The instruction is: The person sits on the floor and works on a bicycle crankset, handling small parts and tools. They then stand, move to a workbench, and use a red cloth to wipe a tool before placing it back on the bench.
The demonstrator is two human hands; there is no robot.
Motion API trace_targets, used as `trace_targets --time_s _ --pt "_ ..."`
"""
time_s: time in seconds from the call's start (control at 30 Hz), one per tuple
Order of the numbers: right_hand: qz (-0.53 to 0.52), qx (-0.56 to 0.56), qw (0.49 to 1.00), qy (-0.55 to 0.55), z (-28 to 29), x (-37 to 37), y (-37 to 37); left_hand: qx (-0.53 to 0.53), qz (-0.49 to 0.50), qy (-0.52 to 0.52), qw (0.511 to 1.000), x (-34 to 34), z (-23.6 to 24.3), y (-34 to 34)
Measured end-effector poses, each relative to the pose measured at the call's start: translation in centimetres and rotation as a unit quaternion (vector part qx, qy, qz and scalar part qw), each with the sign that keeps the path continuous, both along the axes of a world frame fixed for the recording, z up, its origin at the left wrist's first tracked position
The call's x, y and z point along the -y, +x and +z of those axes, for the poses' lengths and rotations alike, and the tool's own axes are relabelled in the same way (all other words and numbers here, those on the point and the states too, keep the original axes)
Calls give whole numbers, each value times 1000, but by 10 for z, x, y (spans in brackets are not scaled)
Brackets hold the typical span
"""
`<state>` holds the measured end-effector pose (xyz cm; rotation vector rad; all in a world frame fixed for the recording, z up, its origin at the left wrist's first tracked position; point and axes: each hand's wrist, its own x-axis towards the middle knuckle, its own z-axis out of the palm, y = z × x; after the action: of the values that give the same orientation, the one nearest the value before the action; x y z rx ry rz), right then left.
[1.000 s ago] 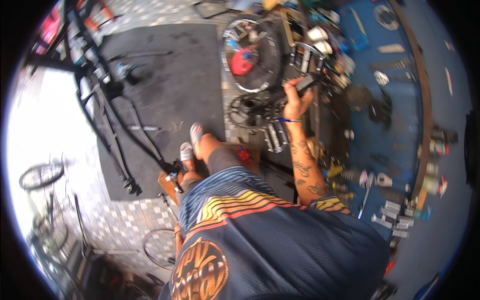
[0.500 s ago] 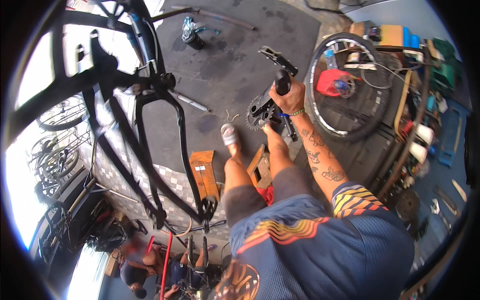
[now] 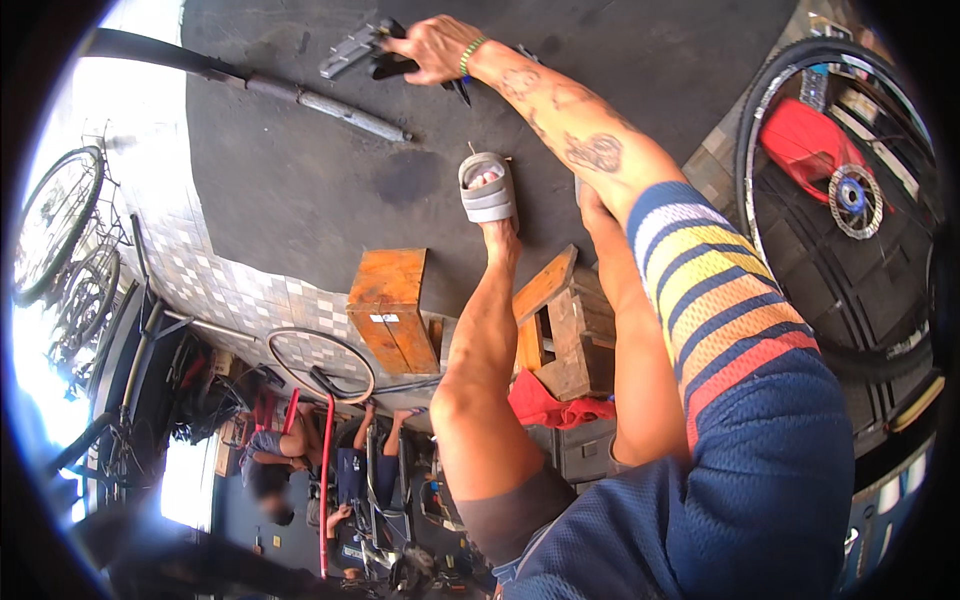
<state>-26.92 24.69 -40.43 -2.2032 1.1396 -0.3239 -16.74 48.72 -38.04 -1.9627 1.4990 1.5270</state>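
Observation:
My right hand [image 3: 437, 50], at the end of a tattooed forearm with a beaded bracelet, is low over the dark floor mat at the top of the view. Its fingers are closed around a black bicycle crankset [image 3: 392, 62]. A flat pedal [image 3: 350, 52] sticks out to the left of the hand. The wrist and forearm cover much of the crankset, and its chainring does not show. To the lower left of the hand lies a black-and-silver tube [image 3: 345, 114]. My left hand is out of view.
A wooden box [image 3: 388, 300] and a second wooden stool [image 3: 575, 335] stand near my legs. A bicycle wheel [image 3: 752, 190] with a red cloth [image 3: 805, 140] and a disc rotor [image 3: 852, 196] inside its circle is at the right. Two people are at the lower left by a red pole [image 3: 328, 480].
My right hand has moved up and left, carrying the crankset down toward the mat. The view has shifted, so the large black bicycle frame has mostly left the picture.

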Motion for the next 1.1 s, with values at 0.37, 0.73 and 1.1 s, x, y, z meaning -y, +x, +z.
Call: trace_targets --time_s 0.37,0.73,1.1 --pt "-285 152 944 60 56 63 -25 0 -25 -25 999 11 33 -18" --pt "-629 282 560 459 353 -341 -251 -9 -192 -85 978 24 289 -55" --pt "-733 529 373 212 674 -479 -361 63 -437 -55 896 63 417 -100"
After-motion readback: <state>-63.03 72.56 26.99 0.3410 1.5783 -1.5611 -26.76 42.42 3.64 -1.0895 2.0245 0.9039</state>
